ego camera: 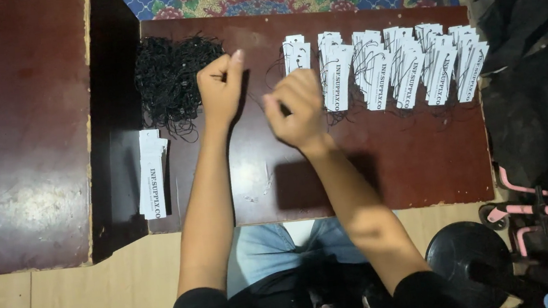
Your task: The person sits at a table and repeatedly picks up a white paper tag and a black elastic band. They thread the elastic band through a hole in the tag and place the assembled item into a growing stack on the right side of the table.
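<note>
Left hand [220,84] fist pinching black string beside string pile [169,76], right hand [296,107] curled, grip unclear, tag rows [402,67] behind

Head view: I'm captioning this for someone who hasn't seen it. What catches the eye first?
Two bare hands, left hand and right hand, raised mid-table with fingers pinched. Behind them a row of white paper tags strung with black cord runs rightward. A tangled pile of black cords lies far left.

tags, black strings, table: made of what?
Tags: likely thin card or stiff paper, matte white; flat strips that fan in stacks. Strings: probably thin cord or elastic, matte black; a loose tangled heap. Table: seemingly wood or laminate, dark red-brown, semi-gloss; worn pale patches and chipped edges.
</note>
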